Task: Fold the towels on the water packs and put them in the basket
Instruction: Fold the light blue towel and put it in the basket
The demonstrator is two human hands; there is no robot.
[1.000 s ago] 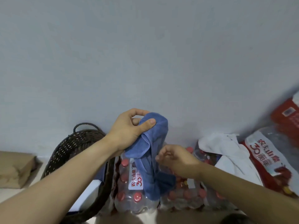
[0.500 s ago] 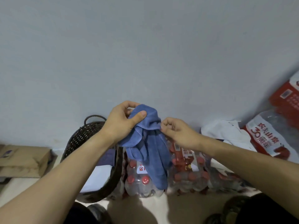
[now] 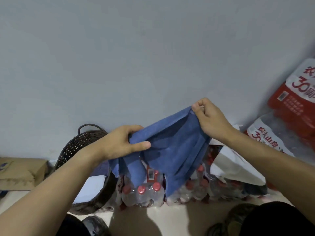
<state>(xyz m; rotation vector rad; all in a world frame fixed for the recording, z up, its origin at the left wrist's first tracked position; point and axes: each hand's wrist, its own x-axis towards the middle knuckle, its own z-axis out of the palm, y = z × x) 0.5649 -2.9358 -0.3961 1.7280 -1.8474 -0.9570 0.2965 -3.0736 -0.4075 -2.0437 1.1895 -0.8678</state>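
While both hands' fingers pinch the blue towel (image 3: 172, 147), it hides the water packs (image 3: 141, 193) (basket (image 3: 75, 147) beside).

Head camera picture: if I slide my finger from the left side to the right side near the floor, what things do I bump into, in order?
Cardboard box → dark wicker basket → left hand → blue towel → right hand → white towel → red-and-white water packs stacked at the right edge.

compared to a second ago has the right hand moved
Yes. The right hand has risen and swung right, away from the left hand. It now pinches the blue towel well above the water packs, against the wall.
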